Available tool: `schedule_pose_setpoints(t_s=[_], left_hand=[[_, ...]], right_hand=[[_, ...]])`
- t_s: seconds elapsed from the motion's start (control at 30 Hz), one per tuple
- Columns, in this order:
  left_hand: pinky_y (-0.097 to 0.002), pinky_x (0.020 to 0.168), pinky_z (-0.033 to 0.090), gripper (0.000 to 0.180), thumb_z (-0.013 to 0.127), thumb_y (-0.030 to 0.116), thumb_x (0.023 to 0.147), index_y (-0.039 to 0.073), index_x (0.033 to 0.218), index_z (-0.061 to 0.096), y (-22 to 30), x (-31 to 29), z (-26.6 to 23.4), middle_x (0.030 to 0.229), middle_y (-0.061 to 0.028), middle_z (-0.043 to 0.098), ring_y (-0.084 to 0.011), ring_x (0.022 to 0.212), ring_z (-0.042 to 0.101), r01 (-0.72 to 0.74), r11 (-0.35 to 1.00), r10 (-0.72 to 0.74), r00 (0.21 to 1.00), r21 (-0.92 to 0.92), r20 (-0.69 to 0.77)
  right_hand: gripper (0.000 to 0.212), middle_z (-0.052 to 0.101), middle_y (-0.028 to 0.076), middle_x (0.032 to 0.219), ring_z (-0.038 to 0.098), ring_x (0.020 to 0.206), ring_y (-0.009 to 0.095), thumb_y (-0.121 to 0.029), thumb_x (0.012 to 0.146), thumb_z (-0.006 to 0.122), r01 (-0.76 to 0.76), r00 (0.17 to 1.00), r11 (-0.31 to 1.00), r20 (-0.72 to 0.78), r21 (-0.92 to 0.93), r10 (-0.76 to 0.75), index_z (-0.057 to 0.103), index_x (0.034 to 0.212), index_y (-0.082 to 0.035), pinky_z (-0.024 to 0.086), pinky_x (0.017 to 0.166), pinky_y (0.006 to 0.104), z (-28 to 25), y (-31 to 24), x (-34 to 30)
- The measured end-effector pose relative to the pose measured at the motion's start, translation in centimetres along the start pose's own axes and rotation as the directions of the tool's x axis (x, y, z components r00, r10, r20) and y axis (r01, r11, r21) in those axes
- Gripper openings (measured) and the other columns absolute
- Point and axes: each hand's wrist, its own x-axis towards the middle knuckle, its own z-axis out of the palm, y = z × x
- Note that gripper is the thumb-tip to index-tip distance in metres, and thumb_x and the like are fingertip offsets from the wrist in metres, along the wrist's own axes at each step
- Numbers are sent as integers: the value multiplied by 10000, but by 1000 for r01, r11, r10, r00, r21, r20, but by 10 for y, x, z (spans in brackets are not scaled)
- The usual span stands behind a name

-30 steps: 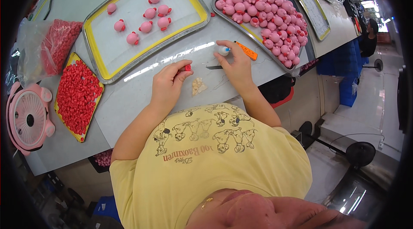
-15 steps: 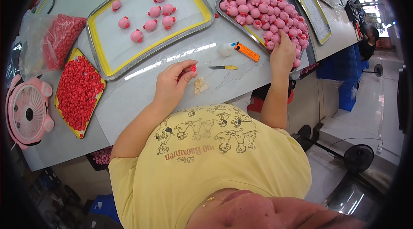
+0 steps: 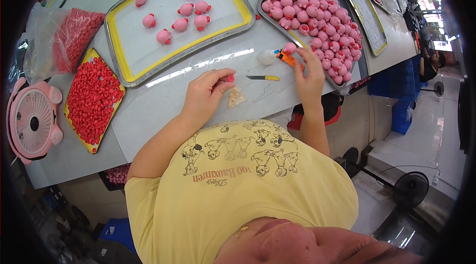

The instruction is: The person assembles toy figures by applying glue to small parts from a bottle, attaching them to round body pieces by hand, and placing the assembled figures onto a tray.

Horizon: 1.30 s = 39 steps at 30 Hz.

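Observation:
Between the thumb and fingers of my left hand (image 3: 204,93) is a small red plastic piece (image 3: 231,78). My right hand (image 3: 310,78) pinches a pink ball figure (image 3: 289,48) above the table, beside the orange glue tube (image 3: 289,59). A white round-bodied bottle (image 3: 267,57) stands next to that tube. A utility knife with a yellow handle (image 3: 270,77) lies between my hands. Near my left fingertips is a beige crumpled lump (image 3: 236,97). Many pink ball figures (image 3: 325,21) with red parts are heaped on the tray at the right.
A yellow-rimmed metal tray (image 3: 183,49) holds several spaced pink figures. At the left are a yellow tray of red pieces (image 3: 94,100), a plastic bag of red pieces (image 3: 79,36) and a pink fan (image 3: 33,124). Another tray (image 3: 369,21) lies far right; a person (image 3: 430,63) is beyond.
My right hand has come away from the heap, moving left with a pink ball figure in it. My left hand still holds the red piece in about the same place.

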Motion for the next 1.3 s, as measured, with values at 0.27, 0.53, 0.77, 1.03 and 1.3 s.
schedule_pose_setpoints(t_s=[0.27, 0.53, 0.77, 1.03, 1.3], left_hand=[[-247, 675, 475, 230, 626, 65, 810, 35, 1038, 610, 1, 0, 3, 871, -78, 624, -147, 762, 596, 68, 998, -67, 996, -8, 50], [-259, 626, 469, 230, 641, 66, 790, 42, 1017, 612, 2, -4, 1, 835, -79, 620, -163, 718, 594, 18, 1000, -18, 1000, -23, 16], [-252, 671, 468, 239, 642, 64, 792, 53, 1029, 613, 5, -7, -6, 848, -67, 614, -149, 739, 583, 30, 1000, -30, 998, 4, 56], [-247, 649, 451, 240, 648, 54, 784, 54, 1023, 623, 2, -7, -9, 816, -55, 603, -128, 720, 563, 9, 1000, -10, 996, 17, 86], [-294, 609, 474, 246, 661, 49, 746, 44, 988, 618, 2, -7, -6, 799, -80, 617, -209, 691, 594, -105, 993, 102, 994, 54, 50]], right_hand=[[324, 537, 144, 1186, 543, 1015, 312, -32, 809, 557, 121, 982, 993, 143, -5, -119, 549, 1133, -26, 437, 863, 365, 13, 4, 26], [309, 557, 115, 1105, 587, 920, 255, -53, 779, 614, 98, 971, 987, 230, -129, -66, 561, 1083, -29, 475, 793, 327, 20, -1, 34], [274, 492, 107, 1119, 569, 809, 140, 18, 767, 641, -318, 946, 743, 139, 589, 294, 559, 1029, 26, 491, 673, 236, 2, -6, 5], [348, 492, 84, 1096, 569, 850, 130, 75, 754, 631, -508, 802, 468, 595, 723, -48, 550, 1089, 28, 478, 674, 234, -14, -65, -19], [358, 518, 98, 1058, 593, 858, 149, 14, 754, 670, -167, 893, 808, 434, 565, -119, 563, 1096, 9, 517, 699, 242, 15, -86, -22]])
